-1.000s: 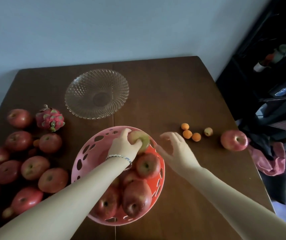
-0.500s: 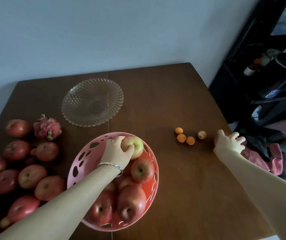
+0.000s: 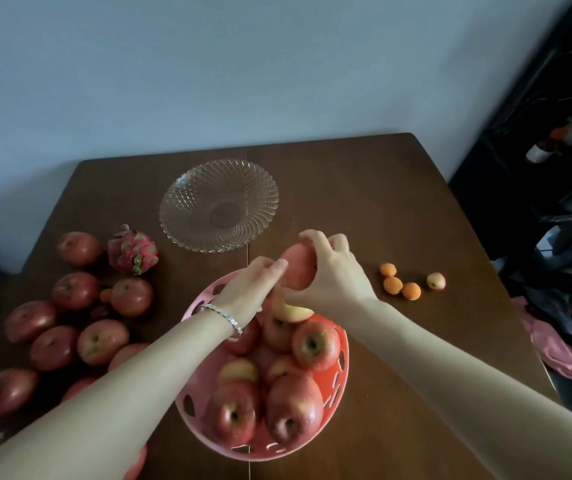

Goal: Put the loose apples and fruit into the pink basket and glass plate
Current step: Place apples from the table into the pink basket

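On the dark brown wooden table (image 3: 381, 202) there is one round pink plastic basket (image 3: 187, 405) with oval cut-outs in its wall, low in the centre of the frame. It holds a heap of glossy red apples (image 3: 315, 344), eight or nine as far as the arms let me count. The right hand (image 3: 338, 275) curls its fingers and thumb round one more smooth red apple (image 3: 298, 268), holding it just over the basket's far rim. The left hand (image 3: 249, 289), with a silver chain bracelet (image 3: 225, 315) at the wrist, lies with straight fingers whose tips touch that apple. Above them stands one empty scalloped cut-glass plate (image 3: 191, 202). At left lie about ten loose red apples (image 3: 74, 291) and one scaly pink dragon fruit (image 3: 133, 252). At right sit three small orange fruits (image 3: 392, 285) and one paler one (image 3: 436, 281). Half a second ago the right hand was at the table's right edge on this apple, and the left hand gripped a greenish apple in the basket.
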Action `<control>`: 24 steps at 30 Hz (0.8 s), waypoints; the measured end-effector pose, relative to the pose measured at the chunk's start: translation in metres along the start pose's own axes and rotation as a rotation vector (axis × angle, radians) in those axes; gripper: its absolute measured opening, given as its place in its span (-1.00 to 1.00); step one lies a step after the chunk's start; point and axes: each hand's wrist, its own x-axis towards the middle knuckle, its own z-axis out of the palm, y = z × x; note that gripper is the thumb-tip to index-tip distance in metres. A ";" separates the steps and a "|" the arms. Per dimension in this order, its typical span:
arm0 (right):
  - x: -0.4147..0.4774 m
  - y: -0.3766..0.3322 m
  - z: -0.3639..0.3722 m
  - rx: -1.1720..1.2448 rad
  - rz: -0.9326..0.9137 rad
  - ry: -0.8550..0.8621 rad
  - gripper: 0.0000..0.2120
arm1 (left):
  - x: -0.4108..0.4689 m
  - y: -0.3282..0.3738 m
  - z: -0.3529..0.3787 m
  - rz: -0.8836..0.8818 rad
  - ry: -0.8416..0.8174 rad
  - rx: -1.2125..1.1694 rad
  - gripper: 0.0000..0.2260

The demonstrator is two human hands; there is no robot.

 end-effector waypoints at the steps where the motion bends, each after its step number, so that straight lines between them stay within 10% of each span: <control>1: 0.002 -0.008 0.008 0.002 -0.030 0.006 -0.20 | -0.003 0.000 -0.002 0.014 0.000 -0.036 -0.70; 12: 0.003 -0.004 0.039 0.036 -0.151 -0.125 -0.01 | -0.001 -0.018 -0.011 -0.141 -0.007 -0.596 -0.69; 16: 0.002 0.011 0.049 -0.090 -0.157 -0.134 -0.28 | 0.002 -0.029 -0.018 -0.144 0.059 -0.674 -0.82; 24: 0.000 0.020 0.052 -0.027 -0.204 -0.090 -0.42 | 0.008 -0.048 -0.023 -0.146 0.188 -0.363 -0.64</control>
